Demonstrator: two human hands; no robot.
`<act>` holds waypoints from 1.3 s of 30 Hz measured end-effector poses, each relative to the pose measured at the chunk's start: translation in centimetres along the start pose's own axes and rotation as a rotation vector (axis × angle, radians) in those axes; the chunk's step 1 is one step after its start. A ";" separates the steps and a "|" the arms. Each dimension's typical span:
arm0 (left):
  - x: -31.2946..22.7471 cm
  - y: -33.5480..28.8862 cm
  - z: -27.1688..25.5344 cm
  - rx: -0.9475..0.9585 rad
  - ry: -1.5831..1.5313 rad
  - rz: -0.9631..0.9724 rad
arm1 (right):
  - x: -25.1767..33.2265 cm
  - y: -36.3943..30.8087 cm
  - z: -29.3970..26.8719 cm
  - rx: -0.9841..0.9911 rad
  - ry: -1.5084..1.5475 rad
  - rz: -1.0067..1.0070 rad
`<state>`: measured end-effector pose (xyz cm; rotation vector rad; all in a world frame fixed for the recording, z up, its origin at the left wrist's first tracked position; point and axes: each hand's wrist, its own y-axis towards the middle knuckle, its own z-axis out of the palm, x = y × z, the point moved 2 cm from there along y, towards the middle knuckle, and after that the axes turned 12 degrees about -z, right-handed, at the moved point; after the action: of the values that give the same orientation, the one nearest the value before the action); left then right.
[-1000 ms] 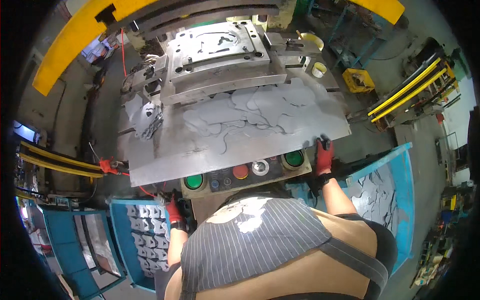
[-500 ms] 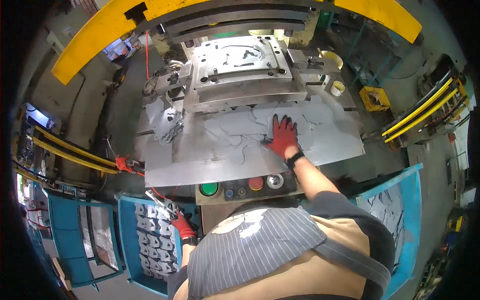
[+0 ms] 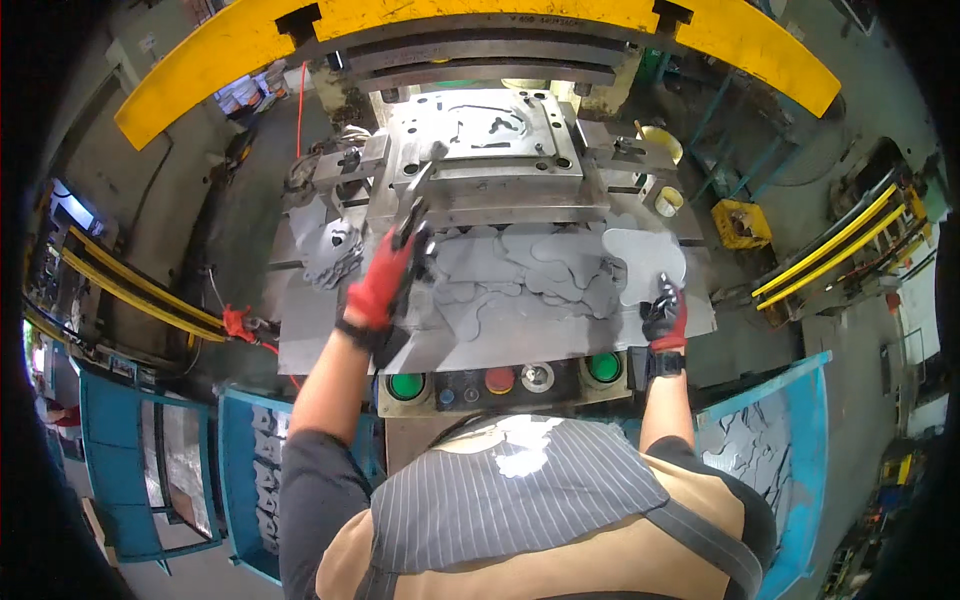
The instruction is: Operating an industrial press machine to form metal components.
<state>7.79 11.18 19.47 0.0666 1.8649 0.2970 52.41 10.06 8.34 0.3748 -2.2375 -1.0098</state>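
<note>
My left hand (image 3: pixel 378 285), in a red glove with dark fingers, is closed around a long slim metal tool (image 3: pixel 422 178). Its far end reaches over the front edge of the metal die (image 3: pixel 480 185); its exact kind is unclear. My right hand (image 3: pixel 665 315), gloved alike, pinches the near edge of a flat grey sheet-metal blank (image 3: pixel 640 255) at the right of the metal table (image 3: pixel 330 345). More grey blanks (image 3: pixel 540 270) lie overlapping across the table's middle. A pile of formed grey parts (image 3: pixel 332 250) sits left of the die.
A control panel with green buttons (image 3: pixel 407 387) and a red button (image 3: pixel 500 380) fronts the table. Blue bins stand left (image 3: pixel 235 480) and right (image 3: pixel 815 440), holding metal pieces. A yellow press guard (image 3: pixel 220 75) arches above. A yellow crate (image 3: pixel 740 224) sits at the right.
My left hand has risen from beside the left bin to above the table, with the metal tool. My right hand has moved right and now grips a blank, shifted right from the spread.
</note>
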 end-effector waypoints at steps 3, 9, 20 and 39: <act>1.6 10.0 3.2 0.277 -0.060 -0.182 | -6.9 -6.5 2.5 0.178 0.201 0.193; 0.8 15.3 6.4 0.095 0.511 -0.152 | -3.0 -9.2 2.3 -0.202 1.337 1.158; -0.1 10.9 2.1 -0.023 0.091 -0.148 | -1.0 -7.8 2.1 -0.074 1.252 1.312; 19.6 -5.5 -14.2 -0.450 0.511 -0.559 | -1.6 -8.2 2.7 0.008 1.073 1.020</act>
<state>-11.16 7.24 3.89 -0.8956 2.1736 0.3536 51.76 6.94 0.17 -0.2148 -1.1423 -0.1294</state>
